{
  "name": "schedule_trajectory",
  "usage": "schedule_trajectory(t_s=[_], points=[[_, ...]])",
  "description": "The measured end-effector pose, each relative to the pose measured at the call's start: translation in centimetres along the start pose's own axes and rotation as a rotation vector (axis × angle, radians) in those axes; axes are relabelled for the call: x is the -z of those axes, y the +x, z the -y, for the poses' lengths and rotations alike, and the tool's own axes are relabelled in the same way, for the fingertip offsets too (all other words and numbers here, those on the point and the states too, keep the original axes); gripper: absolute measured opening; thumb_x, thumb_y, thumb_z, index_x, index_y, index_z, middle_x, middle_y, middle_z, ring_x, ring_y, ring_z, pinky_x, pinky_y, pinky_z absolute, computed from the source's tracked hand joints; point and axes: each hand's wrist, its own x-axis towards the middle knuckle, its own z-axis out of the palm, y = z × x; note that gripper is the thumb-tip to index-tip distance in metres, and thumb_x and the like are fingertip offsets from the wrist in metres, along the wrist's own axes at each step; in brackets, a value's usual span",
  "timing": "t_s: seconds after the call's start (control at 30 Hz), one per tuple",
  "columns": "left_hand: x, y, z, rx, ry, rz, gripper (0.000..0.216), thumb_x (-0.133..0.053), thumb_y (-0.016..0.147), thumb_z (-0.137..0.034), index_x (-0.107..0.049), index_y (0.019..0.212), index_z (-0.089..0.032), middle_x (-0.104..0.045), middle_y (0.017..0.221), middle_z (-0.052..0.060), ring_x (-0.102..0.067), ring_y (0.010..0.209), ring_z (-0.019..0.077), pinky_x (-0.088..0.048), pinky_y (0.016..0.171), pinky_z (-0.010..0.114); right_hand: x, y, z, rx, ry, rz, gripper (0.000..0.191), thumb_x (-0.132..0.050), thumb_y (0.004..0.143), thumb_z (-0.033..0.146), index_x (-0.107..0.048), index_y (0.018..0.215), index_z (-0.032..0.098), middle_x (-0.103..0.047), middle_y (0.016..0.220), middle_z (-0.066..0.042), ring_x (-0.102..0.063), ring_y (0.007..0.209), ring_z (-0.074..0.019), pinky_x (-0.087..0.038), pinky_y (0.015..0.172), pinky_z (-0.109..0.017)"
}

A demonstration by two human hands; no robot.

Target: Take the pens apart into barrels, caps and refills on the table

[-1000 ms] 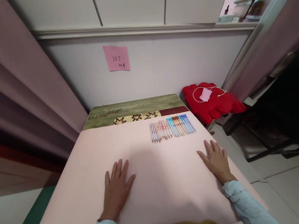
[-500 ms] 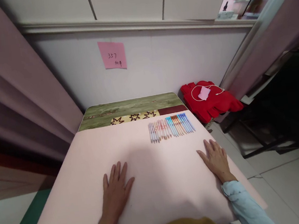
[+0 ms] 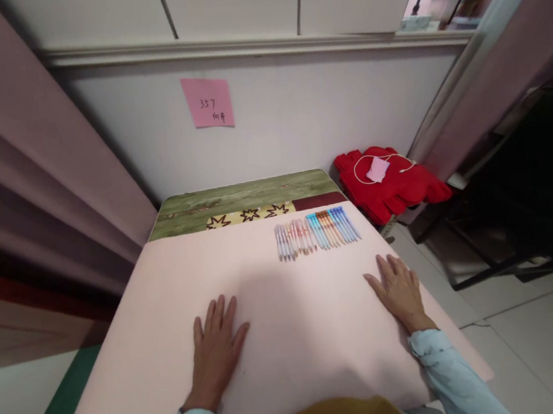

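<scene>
My left hand (image 3: 217,352) lies flat on the pale pink tabletop cover (image 3: 145,330), fingers spread, holding nothing. Near the right edge of the table, my right hand (image 3: 398,293) also rests palm down with its fingers apart. Beyond it, towards the back right, several pens lie side by side in a row. From left to right these are grey-white pens (image 3: 284,243), pinkish pens (image 3: 301,236), light blue pens (image 3: 317,232), brown-and-beige pens (image 3: 329,229) and blue-violet pens (image 3: 346,225). Neither hand touches the pens.
A green wood-patterned strip (image 3: 244,193) shows at the table's far end. Red cloth (image 3: 389,186) with a white cable and a pink paper (image 3: 378,169) lies beyond the right edge. A pink note (image 3: 208,102) is on the wall. Curtains (image 3: 41,142) hang at the left.
The view has shifted very slightly. Both hands stay flat in about the same places on the table, and the row of pens is unchanged.
</scene>
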Motion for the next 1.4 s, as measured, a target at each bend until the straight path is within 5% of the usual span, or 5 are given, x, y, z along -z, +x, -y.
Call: schedule_trajectory(t_s=[0.23,0.43,0.6,0.9,1.4], points=[[4.2,3.3,-2.0,0.024,-0.191,0.072,0.061,-0.04,0.096,-0.043,-0.041,0.146,-0.01,-0.054,0.141,0.02,-0.049,0.132,0.0317,-0.036,0.109,0.05,4.4,1.6,5.7,0.186,0.213,-0.02,0.049,-0.047,0.095,0.044,-0.056,0.131,0.012,-0.062,0.128,-0.019,-0.054,0.122,-0.0306,-0.024,0.112,-0.052],[11.8,9.0,-9.1,-0.042,-0.361,0.025,0.085,-0.055,0.09,-0.032,-0.004,0.157,-0.018,-0.07,0.103,0.007,-0.067,0.089,0.0221,-0.048,0.075,0.032,12.6,2.8,17.0,0.554,0.511,0.027,0.072,-0.06,0.091,0.033,-0.026,0.153,0.019,-0.073,0.1,-0.005,-0.067,0.094,-0.0215,-0.028,0.11,-0.048],[15.6,10.8,-11.7,-0.02,-0.329,-0.057,0.094,-0.053,0.085,-0.018,0.009,0.156,-0.017,-0.071,0.094,0.005,-0.067,0.081,0.0203,-0.045,0.068,0.028,16.9,3.7,21.9,0.623,0.508,-0.078,0.096,-0.062,0.086,0.018,0.001,0.158,0.018,-0.071,0.084,0.0,-0.064,0.084,-0.0205,-0.036,0.103,-0.043],[14.8,11.9,-11.4,-0.006,-0.204,-0.238,0.088,-0.042,0.085,-0.007,0.008,0.157,-0.015,-0.07,0.11,0.014,-0.068,0.082,0.0229,-0.05,0.073,0.031,16.1,4.5,23.6,0.584,0.432,-0.248,0.089,-0.042,0.087,0.008,0.014,0.156,0.013,-0.069,0.084,-0.004,-0.061,0.083,-0.0225,-0.028,0.108,-0.049],[13.2,12.9,-10.8,-0.006,-0.218,-0.219,0.087,-0.045,0.085,-0.007,0.001,0.157,-0.016,-0.068,0.109,0.014,-0.067,0.083,0.0226,-0.049,0.074,0.03,14.4,5.6,23.5,0.524,0.328,-0.231,0.084,-0.046,0.087,0.01,-0.002,0.158,0.012,-0.069,0.08,-0.003,-0.061,0.079,-0.0203,-0.028,0.105,-0.045]])
